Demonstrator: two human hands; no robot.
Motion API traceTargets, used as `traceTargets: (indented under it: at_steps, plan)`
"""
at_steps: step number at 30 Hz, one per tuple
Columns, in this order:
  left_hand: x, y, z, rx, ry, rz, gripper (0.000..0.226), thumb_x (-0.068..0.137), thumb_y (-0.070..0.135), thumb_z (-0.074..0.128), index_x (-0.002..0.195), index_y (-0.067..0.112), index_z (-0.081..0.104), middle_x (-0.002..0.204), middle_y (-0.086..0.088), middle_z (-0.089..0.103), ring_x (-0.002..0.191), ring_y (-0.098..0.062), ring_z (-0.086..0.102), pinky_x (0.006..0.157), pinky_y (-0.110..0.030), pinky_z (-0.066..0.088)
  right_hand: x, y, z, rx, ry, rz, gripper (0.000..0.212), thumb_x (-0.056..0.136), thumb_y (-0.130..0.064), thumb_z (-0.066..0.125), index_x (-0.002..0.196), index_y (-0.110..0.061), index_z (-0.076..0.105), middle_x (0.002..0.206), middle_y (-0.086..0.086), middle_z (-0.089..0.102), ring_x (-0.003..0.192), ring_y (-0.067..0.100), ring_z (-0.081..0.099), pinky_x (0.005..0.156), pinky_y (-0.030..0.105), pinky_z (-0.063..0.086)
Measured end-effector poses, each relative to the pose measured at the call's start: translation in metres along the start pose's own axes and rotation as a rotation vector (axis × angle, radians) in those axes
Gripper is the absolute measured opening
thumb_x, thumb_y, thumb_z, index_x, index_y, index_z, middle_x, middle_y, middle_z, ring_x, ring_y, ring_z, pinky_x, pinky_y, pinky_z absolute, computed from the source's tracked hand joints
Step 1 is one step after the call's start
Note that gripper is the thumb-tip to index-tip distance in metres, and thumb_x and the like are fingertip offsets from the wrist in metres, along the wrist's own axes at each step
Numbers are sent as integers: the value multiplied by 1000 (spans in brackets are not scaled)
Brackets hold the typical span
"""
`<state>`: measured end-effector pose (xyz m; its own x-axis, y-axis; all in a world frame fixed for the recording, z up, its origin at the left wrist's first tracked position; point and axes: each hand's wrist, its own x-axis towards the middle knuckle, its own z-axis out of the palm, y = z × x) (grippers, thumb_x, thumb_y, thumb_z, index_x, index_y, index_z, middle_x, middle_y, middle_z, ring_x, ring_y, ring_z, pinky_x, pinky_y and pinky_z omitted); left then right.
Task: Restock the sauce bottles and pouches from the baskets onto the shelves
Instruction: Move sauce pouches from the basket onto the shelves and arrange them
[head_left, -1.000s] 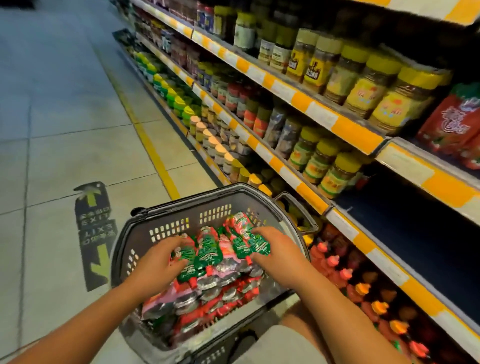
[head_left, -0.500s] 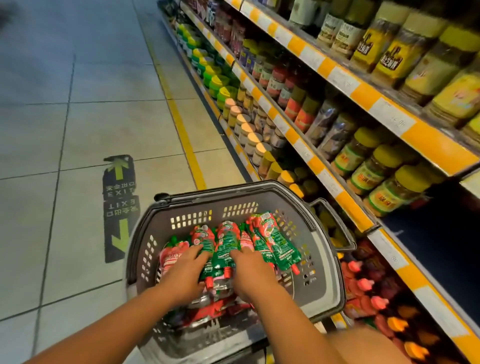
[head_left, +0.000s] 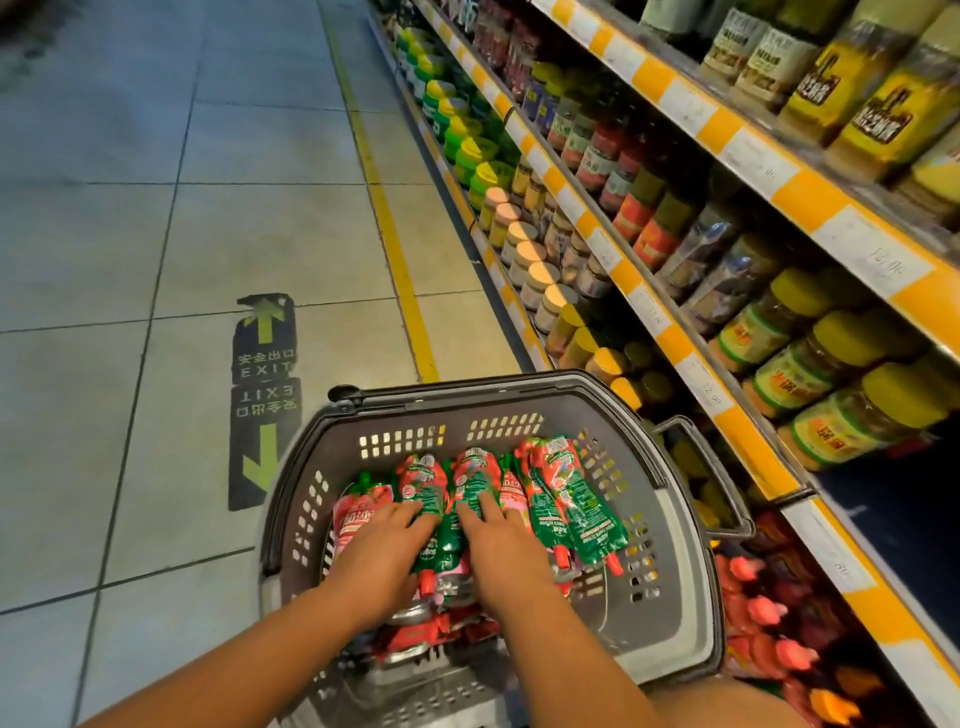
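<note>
A grey plastic basket (head_left: 680, 525) stands in front of me, holding several red and green sauce pouches (head_left: 569, 501) with red caps. Both my hands are inside it. My left hand (head_left: 382, 558) lies on the pouches at the left of the pile, fingers stretched forward over a green pouch. My right hand (head_left: 501, 556) rests beside it on the middle pouches, fingers also stretched out. Both thumbs are hidden, so I cannot see a grip. To the right runs the shelf unit with orange-and-white price strips (head_left: 691, 374).
Jars with yellow lids (head_left: 810, 364) fill the middle shelf. Next to them is a dark bare stretch of shelf (head_left: 893, 514). Bottles with pink and orange caps (head_left: 763, 613) stand on the bottom shelf. The tiled aisle floor has a yellow line (head_left: 395, 244) and an exit sticker (head_left: 265, 395).
The view has tipped down and toward the aisle. My hands, which held the bundle from its two sides, have come together on top of the pouches in the basket.
</note>
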<state>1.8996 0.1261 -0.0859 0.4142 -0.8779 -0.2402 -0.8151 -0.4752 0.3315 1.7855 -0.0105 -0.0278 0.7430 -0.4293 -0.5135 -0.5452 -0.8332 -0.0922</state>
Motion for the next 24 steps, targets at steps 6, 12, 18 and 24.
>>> traceTargets:
  at_steps: [6, 12, 18, 24]
  plan:
    - [-5, 4, -5, -3, 37, 45, 73, 85, 24, 62, 153, 31, 37, 154, 3, 42, 140, -21, 33, 117, -37, 33, 5, 2, 3, -74, 62, 13, 86, 90, 6, 63, 161, -24, 25, 168, 6, 17, 143, 39, 29, 101, 47, 52]
    - [-13, -6, -9, -80, 123, 101, 66, 90, 38, 59, 153, 36, 40, 153, 14, 43, 141, -11, 33, 119, -34, 30, 6, 2, 2, -70, 155, 32, 63, 87, 7, 62, 143, -18, 48, 144, 5, 53, 133, 37, 41, 96, 47, 48]
    - [-15, -10, -12, -179, 226, 116, 57, 92, 33, 62, 147, 35, 49, 145, 18, 53, 136, -6, 41, 115, -27, 29, 1, 1, -4, -13, 225, 39, 52, 92, 7, 55, 137, -18, 54, 135, 3, 61, 125, 34, 46, 94, 45, 45]
    - [-11, -11, -21, -296, 299, 65, 49, 99, 23, 61, 147, 31, 54, 140, 13, 60, 131, -9, 51, 111, -26, 40, -8, 0, -13, 154, 321, 51, 31, 81, 8, 55, 88, -21, 48, 78, -3, 48, 98, 27, 47, 65, 39, 39]
